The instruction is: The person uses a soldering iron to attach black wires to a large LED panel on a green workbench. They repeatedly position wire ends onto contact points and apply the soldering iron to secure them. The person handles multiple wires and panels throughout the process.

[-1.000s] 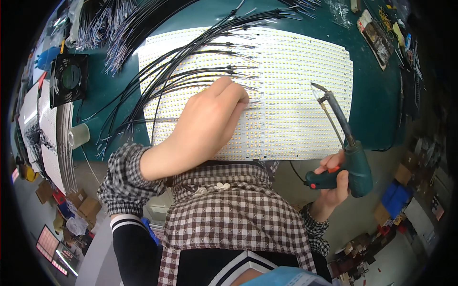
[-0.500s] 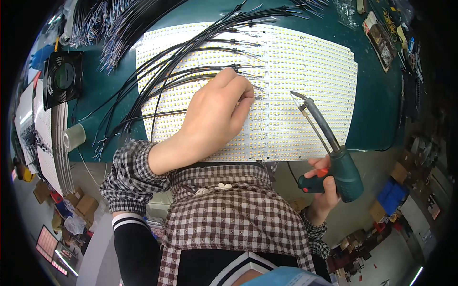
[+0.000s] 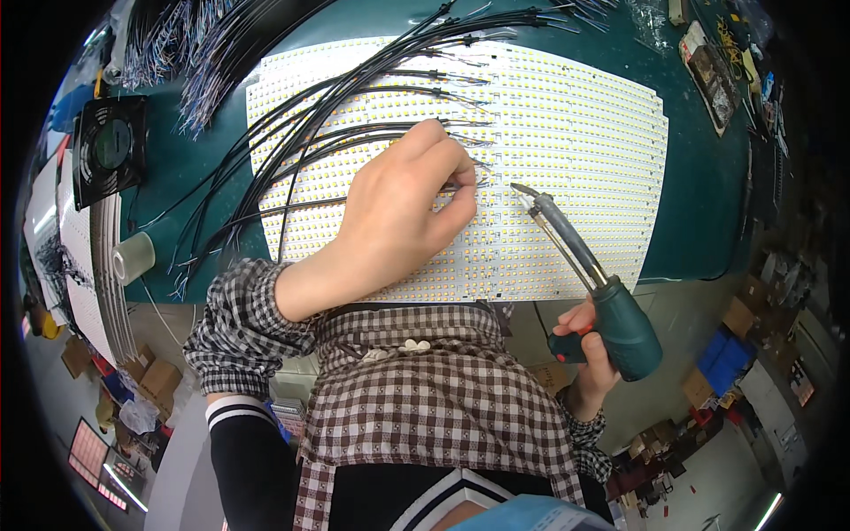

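Thumb and fingertips of my left hand (image 3: 398,195) pinch a black cable (image 3: 297,209) near its stripped wire end, over the middle of the white LED boards (image 3: 611,177). In my right hand (image 3: 597,372) is a green soldering gun (image 3: 627,327), held by its handle with a finger at the trigger. Its tip points up and left, just right of the pinched wire end, with a small gap between. Several other black cables (image 3: 354,88) lie across the boards' left half, their thin wire ends near the middle seam. My left fingers partly hide the pinched wires.
At the left stand a black fan (image 3: 111,146), a roll of clear tape (image 3: 135,257) and a stack of white boards (image 3: 108,265). Cable bundles (image 3: 212,71) lie at the back left of the green table (image 3: 695,239). A worn, dirty block (image 3: 708,75) sits at the back right.
The soldering gun has moved left and its tip slightly down, closer to the pinched wire end. My right finger now covers more of the red trigger. The left hand stays nearly still.
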A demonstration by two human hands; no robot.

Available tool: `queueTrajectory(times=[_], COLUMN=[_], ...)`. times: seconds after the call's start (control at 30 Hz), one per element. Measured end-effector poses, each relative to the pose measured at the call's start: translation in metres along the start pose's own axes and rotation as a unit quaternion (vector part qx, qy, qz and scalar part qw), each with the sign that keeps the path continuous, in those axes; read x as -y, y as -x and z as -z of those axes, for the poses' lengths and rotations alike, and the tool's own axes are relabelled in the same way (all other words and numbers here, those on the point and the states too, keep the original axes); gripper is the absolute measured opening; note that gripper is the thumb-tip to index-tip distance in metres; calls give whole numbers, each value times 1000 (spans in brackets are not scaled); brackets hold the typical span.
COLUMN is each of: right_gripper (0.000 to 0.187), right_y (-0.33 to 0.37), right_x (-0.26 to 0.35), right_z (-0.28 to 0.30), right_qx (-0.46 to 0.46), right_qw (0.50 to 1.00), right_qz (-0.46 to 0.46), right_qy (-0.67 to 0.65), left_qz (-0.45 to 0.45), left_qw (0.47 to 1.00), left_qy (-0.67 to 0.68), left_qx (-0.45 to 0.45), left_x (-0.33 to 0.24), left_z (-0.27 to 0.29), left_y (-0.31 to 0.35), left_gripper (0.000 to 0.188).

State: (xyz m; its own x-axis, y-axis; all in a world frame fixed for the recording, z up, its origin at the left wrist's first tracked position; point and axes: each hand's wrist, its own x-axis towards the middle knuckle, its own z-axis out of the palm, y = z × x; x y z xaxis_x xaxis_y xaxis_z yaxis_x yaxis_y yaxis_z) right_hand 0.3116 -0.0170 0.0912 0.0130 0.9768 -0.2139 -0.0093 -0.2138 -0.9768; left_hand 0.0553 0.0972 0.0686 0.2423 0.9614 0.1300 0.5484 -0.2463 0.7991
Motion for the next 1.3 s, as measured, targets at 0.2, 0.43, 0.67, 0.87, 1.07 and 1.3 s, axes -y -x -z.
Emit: queueTrajectory(times=[0.2, 0.43, 0.67, 0.87, 1.07, 1.3], right_gripper=[30, 23, 21, 22, 27, 25], right_y=[1, -3, -3, -1, -1, -1], right_x=[1, 0, 0, -4, -4, 1], right_z=[-5, -4, -6, -2, -2, -4], right_qx=[-7, 26, 20, 22, 22, 9], right_qw=[1000, 999, 999, 997, 999, 999], right_qz=[-21, -11, -27, -43, -21, -39], right_qy=[12, 27, 27, 53, 27, -34], left_qz=[-10, 4, 1, -3, 3, 5], left_qw=[1000, 1000, 1000, 1000, 1000, 1000], left_qy=[-7, -1, -8, -12, -12, -18], left_qx=[-4, -1, 1, 2, 3, 2], left_x=[0, -1, 0, 0, -1, -1], left_z=[0, 0, 1, 1, 1, 1], left_y=[0, 0, 0, 0, 0, 0], left_gripper=[10, 10, 10, 10, 10, 10])
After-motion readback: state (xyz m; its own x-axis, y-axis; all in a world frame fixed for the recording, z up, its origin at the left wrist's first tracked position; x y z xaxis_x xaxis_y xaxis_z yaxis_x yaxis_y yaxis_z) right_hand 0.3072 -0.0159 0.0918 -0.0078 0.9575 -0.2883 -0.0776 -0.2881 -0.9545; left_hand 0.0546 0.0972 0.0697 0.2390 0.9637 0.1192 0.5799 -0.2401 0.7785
